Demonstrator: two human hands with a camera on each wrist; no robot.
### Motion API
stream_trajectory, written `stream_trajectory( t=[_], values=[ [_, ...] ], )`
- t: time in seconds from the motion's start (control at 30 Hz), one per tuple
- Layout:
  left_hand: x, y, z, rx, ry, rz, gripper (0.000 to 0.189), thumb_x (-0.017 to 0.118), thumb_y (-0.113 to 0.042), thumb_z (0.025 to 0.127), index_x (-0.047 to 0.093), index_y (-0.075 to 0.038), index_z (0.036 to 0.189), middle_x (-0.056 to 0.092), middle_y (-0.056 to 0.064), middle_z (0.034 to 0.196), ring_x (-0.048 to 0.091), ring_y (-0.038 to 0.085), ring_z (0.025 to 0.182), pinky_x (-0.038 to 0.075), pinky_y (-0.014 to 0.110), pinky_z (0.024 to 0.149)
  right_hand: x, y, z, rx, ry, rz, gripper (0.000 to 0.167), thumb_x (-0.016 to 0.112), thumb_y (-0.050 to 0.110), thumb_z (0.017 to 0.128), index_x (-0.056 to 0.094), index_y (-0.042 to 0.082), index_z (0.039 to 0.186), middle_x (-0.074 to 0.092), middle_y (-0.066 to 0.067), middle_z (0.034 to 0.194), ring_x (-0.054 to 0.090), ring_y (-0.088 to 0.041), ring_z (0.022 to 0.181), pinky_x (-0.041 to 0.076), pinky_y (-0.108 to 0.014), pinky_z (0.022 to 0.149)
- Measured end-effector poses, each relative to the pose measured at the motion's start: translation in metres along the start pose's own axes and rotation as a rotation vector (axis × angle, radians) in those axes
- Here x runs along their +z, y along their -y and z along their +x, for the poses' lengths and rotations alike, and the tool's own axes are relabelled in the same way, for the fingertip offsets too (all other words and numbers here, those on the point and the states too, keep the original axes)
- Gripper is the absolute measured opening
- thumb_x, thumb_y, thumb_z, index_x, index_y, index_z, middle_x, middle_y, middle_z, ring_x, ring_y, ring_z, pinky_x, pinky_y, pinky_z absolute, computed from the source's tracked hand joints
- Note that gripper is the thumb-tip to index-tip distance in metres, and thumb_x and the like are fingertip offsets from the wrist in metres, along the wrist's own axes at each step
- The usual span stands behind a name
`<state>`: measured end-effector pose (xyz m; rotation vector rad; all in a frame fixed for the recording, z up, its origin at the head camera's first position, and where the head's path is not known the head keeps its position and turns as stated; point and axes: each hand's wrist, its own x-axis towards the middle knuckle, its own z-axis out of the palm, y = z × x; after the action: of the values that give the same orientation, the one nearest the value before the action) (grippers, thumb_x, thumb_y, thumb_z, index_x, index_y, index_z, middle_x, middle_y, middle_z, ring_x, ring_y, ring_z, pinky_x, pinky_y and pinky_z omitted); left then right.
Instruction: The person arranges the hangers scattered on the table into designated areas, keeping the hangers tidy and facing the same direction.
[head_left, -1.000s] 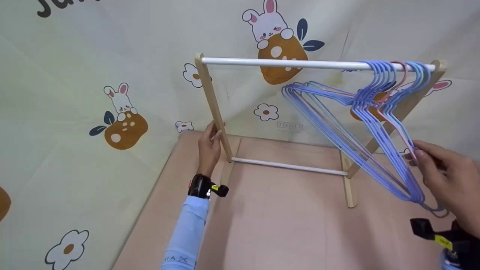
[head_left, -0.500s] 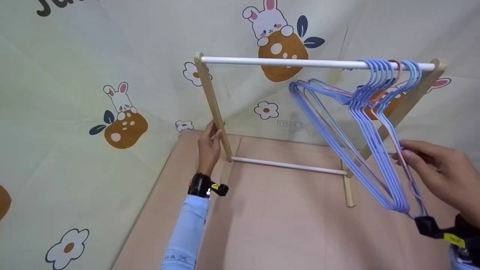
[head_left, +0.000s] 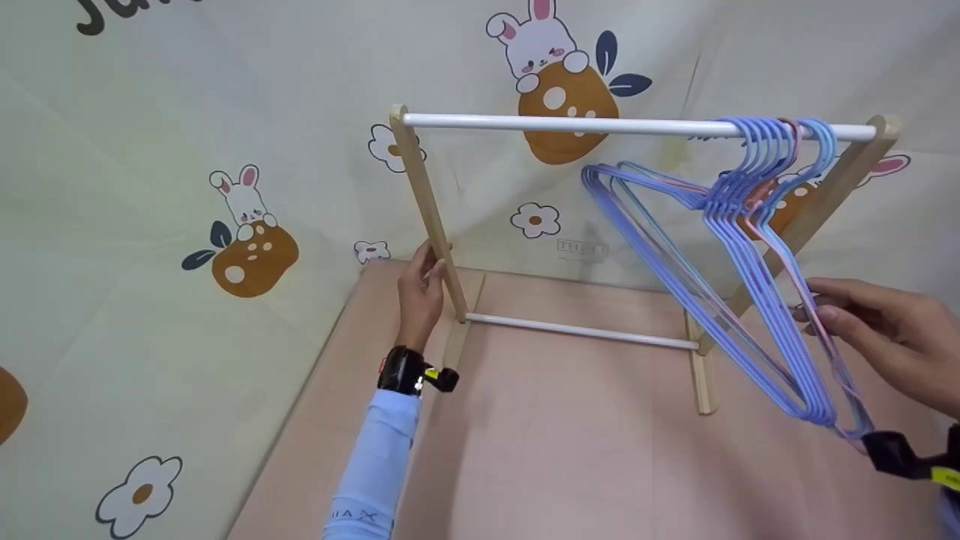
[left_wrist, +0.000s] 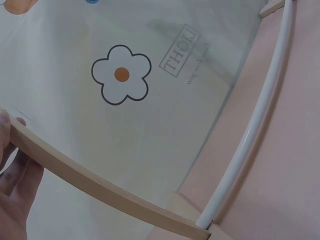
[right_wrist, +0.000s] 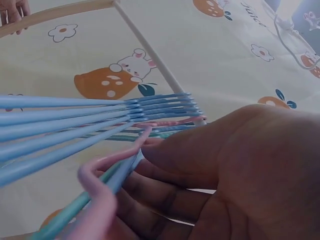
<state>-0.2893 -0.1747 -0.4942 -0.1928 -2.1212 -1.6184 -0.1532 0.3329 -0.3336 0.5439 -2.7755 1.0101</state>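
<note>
A clothes rack with a white top rod (head_left: 555,123) carries several wire hangers bunched near its right end. My left hand (head_left: 420,292) grips the rack's wooden left upright (head_left: 424,199) low down, thumb on the near side. Several blue hangers (head_left: 774,330) hang close together, their lower corners pointing toward me. To their right, my right hand (head_left: 892,330) pinches the side of a smaller group between thumb and fingers. In the right wrist view that group shows as a pink hanger (right_wrist: 97,185), a teal hanger (right_wrist: 70,215) and a blue one, partly hidden behind the fingers.
A lower white bar (head_left: 585,332) joins the rack's feet on the pink tabletop (head_left: 555,450). Behind stands a pale backdrop (head_left: 322,112) printed with rabbits and flowers. The right upright (head_left: 840,187) slants behind the hangers.
My right hand has moved left, then slightly back right. The pink hook and the hooks beside it have slid left along the rod toward the blue bunch. My left hand has stayed put.
</note>
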Motion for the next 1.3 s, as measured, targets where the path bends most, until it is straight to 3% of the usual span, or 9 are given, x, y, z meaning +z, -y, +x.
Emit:
stream_trajectory(
  t=[0.13,0.23,0.37,0.57,0.73,0.87,1.03,1.3],
  values=[
    [0.000,-0.001,0.000,0.000,0.007,0.006,0.045,0.051,-0.004,0.106,0.047,-0.004,0.150,0.061,0.011,0.137,0.057,0.022,0.126,0.053,0.031,0.099,-0.004,0.000,-0.007,0.008,0.023,-0.048,0.042,0.054,0.000,0.105,0.047,-0.010,0.145,0.068,-0.032,0.107,0.070,-0.041,0.086,0.044,0.001,0.072],
    [-0.001,-0.002,0.000,-0.006,0.008,0.009,0.045,0.051,-0.005,0.106,0.047,-0.004,0.151,0.060,0.010,0.138,0.057,0.021,0.125,0.053,0.030,0.099,-0.005,-0.002,-0.012,-0.012,0.019,-0.095,0.045,0.056,0.000,0.104,0.047,-0.005,0.148,0.069,-0.029,0.106,0.072,-0.021,0.083,0.043,0.002,0.071],
    [0.000,-0.002,0.000,-0.012,0.009,0.008,0.045,0.052,-0.006,0.106,0.047,-0.005,0.150,0.061,0.009,0.137,0.058,0.020,0.124,0.053,0.030,0.099,-0.006,-0.008,-0.019,-0.074,-0.021,-0.142,0.047,0.061,-0.004,0.100,0.052,-0.001,0.146,0.066,-0.015,0.098,0.057,0.002,0.076,0.044,-0.001,0.065],
    [-0.001,-0.002,0.000,-0.015,0.015,-0.001,0.045,0.051,-0.006,0.106,0.047,-0.005,0.150,0.060,0.009,0.138,0.058,0.020,0.124,0.052,0.031,0.100,-0.007,-0.018,-0.021,-0.178,-0.049,-0.087,0.045,0.062,-0.016,0.094,0.058,-0.007,0.137,0.062,0.003,0.085,0.060,-0.007,0.067,0.052,-0.009,0.059],
    [-0.001,-0.001,0.000,-0.016,0.017,-0.001,0.044,0.051,-0.006,0.106,0.047,-0.005,0.150,0.060,0.010,0.139,0.058,0.021,0.125,0.052,0.030,0.100,-0.007,-0.018,-0.023,-0.091,-0.028,-0.037,0.037,0.062,-0.013,0.096,0.061,-0.007,0.132,0.063,0.002,0.083,0.060,-0.010,0.062,0.051,-0.013,0.053],
    [-0.003,0.002,0.001,0.026,0.009,-0.038,0.044,0.053,-0.006,0.105,0.049,-0.001,0.148,0.062,0.013,0.135,0.058,0.025,0.124,0.054,0.033,0.099,-0.007,-0.013,-0.021,-0.025,0.037,0.002,0.035,0.061,-0.009,0.098,0.060,-0.005,0.133,0.064,-0.001,0.086,0.060,-0.014,0.062,0.050,-0.017,0.053],
    [-0.005,0.004,0.001,0.045,0.007,-0.057,0.044,0.054,-0.006,0.104,0.050,-0.002,0.148,0.063,0.013,0.134,0.059,0.025,0.124,0.054,0.033,0.099,-0.007,-0.012,-0.017,-0.005,0.115,0.059,0.036,0.061,-0.009,0.098,0.059,-0.005,0.133,0.065,-0.004,0.089,0.062,-0.017,0.063,0.053,-0.019,0.055],
    [-0.002,0.004,0.001,0.033,0.016,-0.046,0.044,0.053,-0.005,0.105,0.049,-0.003,0.148,0.062,0.012,0.135,0.058,0.024,0.125,0.053,0.032,0.099,-0.009,-0.010,-0.017,-0.015,0.144,0.066,0.035,0.063,-0.009,0.097,0.060,-0.006,0.131,0.068,-0.002,0.091,0.065,-0.017,0.063,0.059,-0.021,0.058]
  ],
)
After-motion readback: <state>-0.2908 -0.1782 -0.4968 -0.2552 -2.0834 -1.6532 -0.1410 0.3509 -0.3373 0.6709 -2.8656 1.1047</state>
